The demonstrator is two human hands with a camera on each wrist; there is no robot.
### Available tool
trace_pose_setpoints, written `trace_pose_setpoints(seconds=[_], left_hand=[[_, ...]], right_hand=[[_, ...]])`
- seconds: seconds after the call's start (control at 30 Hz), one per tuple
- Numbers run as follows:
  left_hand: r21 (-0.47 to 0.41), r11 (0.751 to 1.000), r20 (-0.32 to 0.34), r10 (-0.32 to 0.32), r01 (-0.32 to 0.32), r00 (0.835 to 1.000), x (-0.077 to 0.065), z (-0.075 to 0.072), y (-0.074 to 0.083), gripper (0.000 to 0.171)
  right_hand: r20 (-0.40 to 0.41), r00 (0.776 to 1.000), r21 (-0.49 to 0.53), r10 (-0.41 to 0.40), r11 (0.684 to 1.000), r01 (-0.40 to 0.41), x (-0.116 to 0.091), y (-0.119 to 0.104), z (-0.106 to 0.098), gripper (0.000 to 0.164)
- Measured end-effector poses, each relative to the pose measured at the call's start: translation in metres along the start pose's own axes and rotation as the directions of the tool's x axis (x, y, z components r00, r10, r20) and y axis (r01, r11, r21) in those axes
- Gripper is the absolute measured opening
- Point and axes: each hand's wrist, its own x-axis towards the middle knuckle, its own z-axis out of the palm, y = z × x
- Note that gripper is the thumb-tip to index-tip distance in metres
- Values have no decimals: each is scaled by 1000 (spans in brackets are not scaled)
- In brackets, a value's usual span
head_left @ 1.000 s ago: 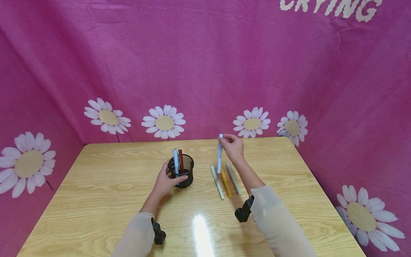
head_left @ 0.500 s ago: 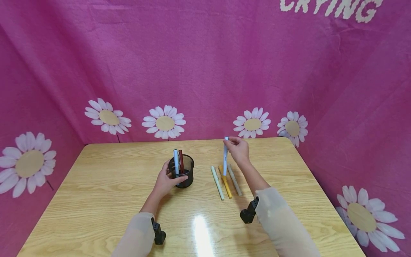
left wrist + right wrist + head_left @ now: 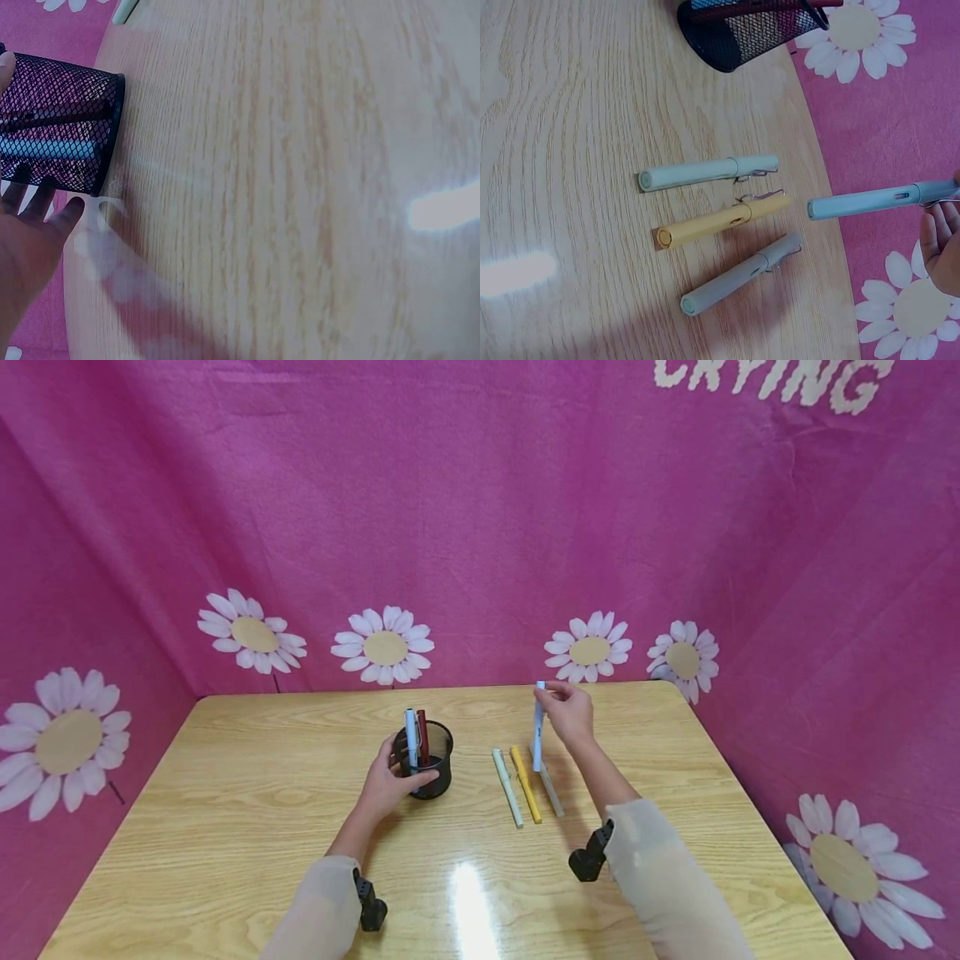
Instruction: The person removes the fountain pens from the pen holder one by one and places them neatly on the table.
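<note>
My left hand (image 3: pixel 384 785) grips the side of a black mesh pen cup (image 3: pixel 442 772), its thumb across the front. A light blue pen (image 3: pixel 410 731) and a dark red pen (image 3: pixel 423 731) stand in the cup. Near the back of the table, my right hand (image 3: pixel 568 712) pinches another light blue pen (image 3: pixel 870 202) by its capped end, the pen hanging upright above the table. Below it lie a pale green pen (image 3: pixel 705 172), a yellow pen (image 3: pixel 720 221) and a grey pen (image 3: pixel 742 274), side by side. In the head view the held pen partly hides the grey one.
The wooden table (image 3: pixel 225 827) ends at a pink curtain (image 3: pixel 465 527) printed with daisies, which hangs behind and along both sides. A bright reflection shines on the table's front middle. Each wrist wears a small black camera (image 3: pixel 588 856).
My right hand has moved right with the light blue pen, from above the gap near the pale green pen, past the yellow one, to above the grey pen. My left hand and the cup stay put.
</note>
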Motion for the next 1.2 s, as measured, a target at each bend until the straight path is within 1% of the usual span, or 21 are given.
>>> trace_pose_setpoints(seconds=[0.2, 0.43, 0.8, 0.97, 1.2], left_hand=[[0, 1000, -1, 2, -2, 1000, 0, 0, -1, 97], [3, 1000, 1, 2, -2, 1000, 0, 1, -1, 97], [-3, 1000, -1, -2, 2, 1000, -1, 2, 1, 97], [-4, 1000, -7, -2, 2, 1000, -3, 1, 2, 97], [-3, 1000, -8, -1, 1, 1000, -2, 1, 2, 98]], right_hand=[[3, 1000, -24, 19, 1000, -19, 1, 5, -5, 30], [-11, 1000, -59, 6, 998, -7, 2, 13, -14, 28], [-12, 999, -92, 44, 995, -45, 3, 21, -26, 31], [1, 999, -143, 34, 989, -33, 3, 25, -31, 32], [21, 1000, -259, 13, 966, -7, 3, 32, -35, 34]])
